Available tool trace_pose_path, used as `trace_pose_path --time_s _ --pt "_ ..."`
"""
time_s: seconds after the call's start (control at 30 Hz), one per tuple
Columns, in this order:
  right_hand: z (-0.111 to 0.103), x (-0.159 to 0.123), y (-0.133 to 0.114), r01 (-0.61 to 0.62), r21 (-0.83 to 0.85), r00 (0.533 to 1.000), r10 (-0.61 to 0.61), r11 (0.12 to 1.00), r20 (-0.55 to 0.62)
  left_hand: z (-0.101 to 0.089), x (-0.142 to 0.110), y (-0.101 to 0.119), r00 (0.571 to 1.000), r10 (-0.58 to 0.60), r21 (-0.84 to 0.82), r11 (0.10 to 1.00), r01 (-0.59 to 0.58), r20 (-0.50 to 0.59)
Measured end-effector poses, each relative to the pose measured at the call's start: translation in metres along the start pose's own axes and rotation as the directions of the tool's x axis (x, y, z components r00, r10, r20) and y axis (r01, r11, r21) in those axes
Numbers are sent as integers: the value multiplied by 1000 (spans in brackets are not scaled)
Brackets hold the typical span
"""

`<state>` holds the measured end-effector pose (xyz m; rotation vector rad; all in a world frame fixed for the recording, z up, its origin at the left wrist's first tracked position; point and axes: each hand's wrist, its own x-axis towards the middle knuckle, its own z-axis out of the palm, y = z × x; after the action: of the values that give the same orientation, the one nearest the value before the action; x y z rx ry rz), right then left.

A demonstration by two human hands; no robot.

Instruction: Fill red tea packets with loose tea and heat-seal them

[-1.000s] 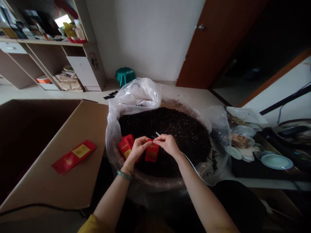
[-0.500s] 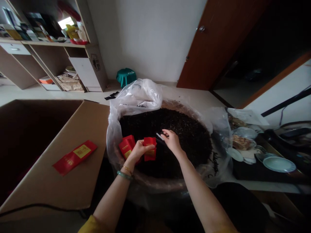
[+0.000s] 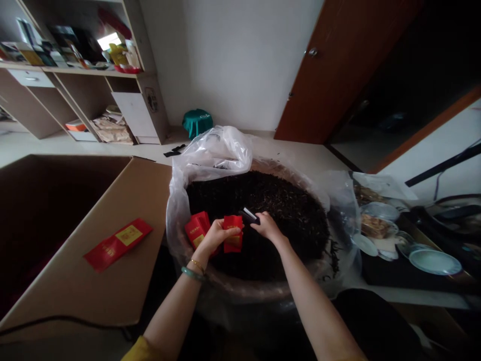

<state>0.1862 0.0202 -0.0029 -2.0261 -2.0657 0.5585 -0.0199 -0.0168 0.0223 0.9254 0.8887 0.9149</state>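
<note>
My left hand (image 3: 217, 235) is closed on a small red packet (image 3: 233, 240) with gold print, thumb across its front. Several more red packets (image 3: 197, 228) lie at the left side of the tub, just behind that hand. In my right hand (image 3: 267, 225) is a dark tool with a pale strip (image 3: 248, 215), its kind unclear; its end is close to the packet's upper right. Both hands are over dark loose leaves (image 3: 285, 200), which look like dried tea, in a wide round container lined with a clear plastic bag (image 3: 225, 150).
At left, an open cardboard box (image 3: 124, 286) has a flat red packet (image 3: 118, 244) on its flap. Dishes (image 3: 435, 259) and a plastic tub (image 3: 376, 220) stand on a low surface at right. Beyond are a green-covered bin (image 3: 197, 123), a shelf unit (image 3: 131, 113) and a brown door (image 3: 300, 85).
My right hand has moved slightly down and right, and the pale-stripped tool has turned and shows more. The left hand keeps its grip on the red packet. The view has shifted slightly.
</note>
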Motion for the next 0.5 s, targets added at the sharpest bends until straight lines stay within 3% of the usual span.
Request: trace_pose_path --time_s 0.1,0.2,0.3,0.5 --pt "-22 -4 13 101 315 993 -75 944 -95 0 0 0 1000 -12 -7 1000 12 -2" --pt "-49 -15 10 245 504 965 -256 828 -49 0 1 -1 1000 -23 5 1000 23 20" --pt "-68 -26 -11 336 439 918 -394 833 45 -2 1 -1 998 -21 63 998 17 60" --pt "-71 -39 -50 392 247 908 -416 886 50 -5 1 -4 996 -15 167 986 0 89"
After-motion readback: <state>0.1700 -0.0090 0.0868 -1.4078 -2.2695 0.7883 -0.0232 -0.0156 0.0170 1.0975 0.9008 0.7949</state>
